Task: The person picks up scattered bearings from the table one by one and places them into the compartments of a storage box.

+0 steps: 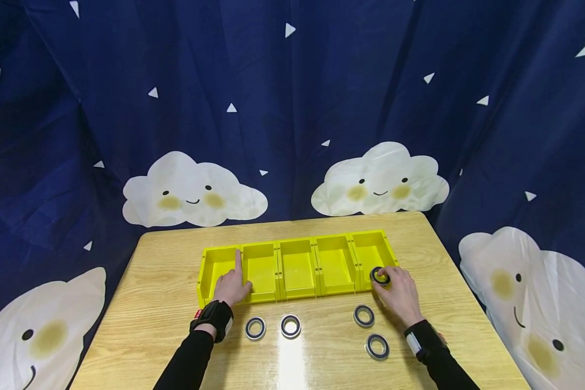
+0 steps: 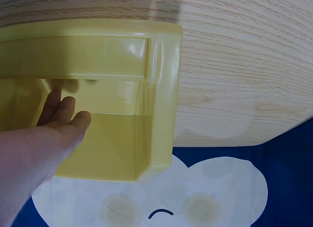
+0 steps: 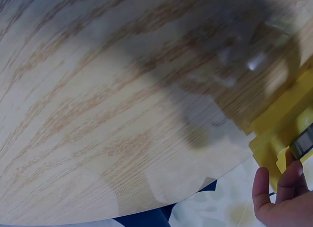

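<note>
My right hand (image 1: 398, 292) pinches a ball bearing (image 1: 380, 276), a metal ring with a dark seal, over the front edge of the rightmost compartment of the yellow bin row (image 1: 297, 297). In the right wrist view, the bearing (image 3: 304, 142) appears tilted between fingertips and thumb. My left hand (image 1: 231, 286) rests at the bin row's left end, its index finger straight along the divider between the first two compartments. The left wrist view shows the other fingers of this hand (image 2: 61, 117) loosely bent and holding nothing.
Several more bearings lie flat on the wooden table (image 1: 166, 271) in front of the bins: two near the middle (image 1: 255, 328), (image 1: 290, 326) and two toward the right (image 1: 364, 316), (image 1: 377, 346). A dark blue curtain (image 1: 292, 108) with clouds hangs behind.
</note>
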Available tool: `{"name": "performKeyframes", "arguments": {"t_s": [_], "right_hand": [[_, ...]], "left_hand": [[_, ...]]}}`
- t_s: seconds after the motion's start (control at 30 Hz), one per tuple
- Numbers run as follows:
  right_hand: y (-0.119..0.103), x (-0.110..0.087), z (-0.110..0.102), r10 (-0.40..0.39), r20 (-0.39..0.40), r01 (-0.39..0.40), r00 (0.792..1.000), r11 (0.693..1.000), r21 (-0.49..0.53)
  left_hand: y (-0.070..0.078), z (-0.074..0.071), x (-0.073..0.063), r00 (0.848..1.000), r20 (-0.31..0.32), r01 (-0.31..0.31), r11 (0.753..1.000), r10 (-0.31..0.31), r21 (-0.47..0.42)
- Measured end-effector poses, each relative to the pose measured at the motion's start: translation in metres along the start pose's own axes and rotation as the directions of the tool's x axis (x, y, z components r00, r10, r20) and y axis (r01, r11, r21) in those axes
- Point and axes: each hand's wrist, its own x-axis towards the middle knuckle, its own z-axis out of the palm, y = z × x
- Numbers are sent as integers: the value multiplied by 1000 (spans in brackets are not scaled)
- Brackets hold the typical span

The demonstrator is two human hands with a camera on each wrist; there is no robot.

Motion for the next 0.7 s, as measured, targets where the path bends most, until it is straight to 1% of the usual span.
{"name": "performKeyframes", "arguments": {"t_s": [0.23, 0.43, 0.47, 0.6, 0.7], "right_hand": [[-1, 1, 2, -32, -21, 32, 999, 999, -1], [-2, 2, 3, -14, -12, 14, 1000, 1000, -1], [1, 2, 6, -21, -22, 21, 1000, 1000, -16], [2, 3, 7, -32, -24, 31, 999, 999, -17], [-1, 3, 5, -19, -8, 19, 1000, 1000, -5]], "left_hand": [[-2, 3, 1, 1000, 13, 11, 1000, -11, 0], [-1, 2, 1, 999, 25, 23, 1000, -23, 2], [-1, 2, 1, 999, 28, 25, 1000, -25, 2], [0, 1, 2, 999, 32, 33, 999, -33, 0], [0, 1, 2, 999, 31, 32, 999, -32, -2]]}}
